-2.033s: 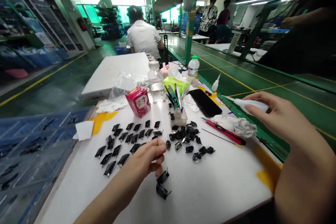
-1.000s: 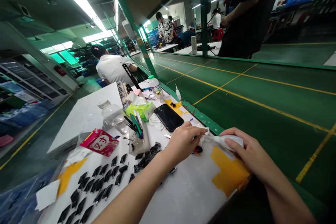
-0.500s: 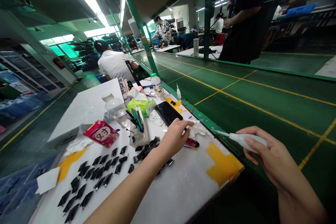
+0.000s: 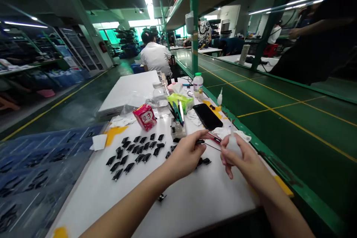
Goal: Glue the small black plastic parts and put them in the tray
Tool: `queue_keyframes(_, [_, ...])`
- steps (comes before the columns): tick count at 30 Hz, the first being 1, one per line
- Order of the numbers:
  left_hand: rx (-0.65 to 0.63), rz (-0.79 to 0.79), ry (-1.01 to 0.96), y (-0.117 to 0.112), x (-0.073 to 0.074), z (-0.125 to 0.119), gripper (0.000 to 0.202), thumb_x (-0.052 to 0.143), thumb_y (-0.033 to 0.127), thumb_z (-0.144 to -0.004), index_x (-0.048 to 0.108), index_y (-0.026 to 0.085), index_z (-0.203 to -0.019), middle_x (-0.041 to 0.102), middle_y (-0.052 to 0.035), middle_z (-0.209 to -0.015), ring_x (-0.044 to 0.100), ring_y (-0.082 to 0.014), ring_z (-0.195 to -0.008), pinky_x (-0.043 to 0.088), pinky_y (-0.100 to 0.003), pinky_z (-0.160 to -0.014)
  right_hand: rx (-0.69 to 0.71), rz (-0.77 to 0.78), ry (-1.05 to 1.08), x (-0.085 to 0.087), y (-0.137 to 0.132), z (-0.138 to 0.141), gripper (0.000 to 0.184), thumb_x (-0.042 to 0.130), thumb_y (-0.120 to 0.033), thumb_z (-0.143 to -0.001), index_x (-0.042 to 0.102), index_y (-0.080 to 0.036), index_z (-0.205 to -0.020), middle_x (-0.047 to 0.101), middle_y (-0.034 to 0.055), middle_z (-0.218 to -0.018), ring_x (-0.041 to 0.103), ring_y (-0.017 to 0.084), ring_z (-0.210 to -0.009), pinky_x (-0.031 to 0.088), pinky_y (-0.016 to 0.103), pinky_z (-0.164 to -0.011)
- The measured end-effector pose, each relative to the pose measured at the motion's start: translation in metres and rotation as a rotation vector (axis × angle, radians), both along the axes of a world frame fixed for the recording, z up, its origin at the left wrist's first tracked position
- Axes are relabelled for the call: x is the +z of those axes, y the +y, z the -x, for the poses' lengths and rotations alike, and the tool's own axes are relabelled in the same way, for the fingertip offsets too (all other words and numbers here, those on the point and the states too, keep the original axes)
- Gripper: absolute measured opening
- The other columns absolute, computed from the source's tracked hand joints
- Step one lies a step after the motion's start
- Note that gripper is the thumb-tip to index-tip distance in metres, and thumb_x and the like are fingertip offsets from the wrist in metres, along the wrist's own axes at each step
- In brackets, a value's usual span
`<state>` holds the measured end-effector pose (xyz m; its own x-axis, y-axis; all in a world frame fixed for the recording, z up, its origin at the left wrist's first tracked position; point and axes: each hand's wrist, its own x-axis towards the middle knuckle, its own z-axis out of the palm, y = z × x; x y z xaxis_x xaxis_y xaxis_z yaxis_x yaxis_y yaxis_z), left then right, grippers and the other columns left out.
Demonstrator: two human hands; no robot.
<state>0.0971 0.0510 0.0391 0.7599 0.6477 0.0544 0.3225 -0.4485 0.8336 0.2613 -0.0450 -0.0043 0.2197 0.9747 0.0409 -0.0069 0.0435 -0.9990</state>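
My right hand point(image 4: 241, 158) grips a white squeeze bottle point(image 4: 233, 145) with its thin nozzle pointing up. My left hand point(image 4: 186, 154) is just left of it, with a small black piece point(image 4: 199, 142) pinched at the fingertips. Rows of similar glossy black pieces point(image 4: 131, 152) lie on the white table point(image 4: 92, 197) to the left. A loose cluster of them point(image 4: 202, 161) is partly hidden behind my hands. One lone piece point(image 4: 161, 197) sits below my left wrist.
Behind my hands lie a black phone point(image 4: 205, 116), white cloth point(image 4: 231, 132), a red knife point(image 4: 215, 138), a pink box point(image 4: 145, 117), and a cup of tools point(image 4: 178, 128). A blue tray of black pieces point(image 4: 41, 167) sits left. A co-worker in white point(image 4: 155, 57) sits ahead.
My view has swung left and levelled. My right hand has come in next to my left, with the bottle turned from sideways to upright. My left hand now pinches a black piece.
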Motion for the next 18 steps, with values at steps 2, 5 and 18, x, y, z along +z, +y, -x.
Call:
queue_keyframes(2, [0.010, -0.008, -0.034, -0.005, -0.002, 0.016, 0.053, 0.045, 0.012, -0.090, 0.040, 0.009, -0.144, 0.062, -0.0169, -0.133, 0.061, -0.0266, -0.114, 0.049, -0.041, -0.096, 0.046, 0.004, -0.054, 0.005, 0.017, 0.020, 0.030, 0.060, -0.049, -0.086, 0.049, -0.023, -0.095, 0.047, -0.0078, -0.061, 0.042, 0.007, -0.042, 0.038, 0.021, -0.039])
queue_keyframes(5, [0.025, -0.039, -0.089, -0.011, -0.006, 0.037, 0.060, 0.045, 0.014, -0.092, 0.031, 0.008, -0.150, 0.057, -0.0195, -0.137, 0.051, -0.0299, -0.128, 0.041, -0.047, -0.106, 0.106, -0.005, -0.130, 0.012, 0.034, 0.043, 0.031, 0.062, -0.049, -0.086, 0.054, -0.020, -0.094, 0.048, -0.0070, -0.061, 0.041, 0.007, -0.043, 0.034, 0.020, -0.039])
queue_keyframes(18, [0.329, 0.531, -0.577, 0.002, 0.002, 0.103, 0.025, 0.080, 0.024, -0.075, 0.070, 0.016, -0.097, 0.075, -0.0032, -0.089, 0.070, -0.0156, -0.088, 0.052, -0.023, -0.080, 0.310, -0.066, -0.237, 0.043, 0.067, 0.084, 0.031, 0.065, -0.050, -0.083, 0.057, -0.020, -0.085, 0.053, -0.0040, -0.062, 0.049, 0.009, -0.048, 0.040, 0.022, -0.044])
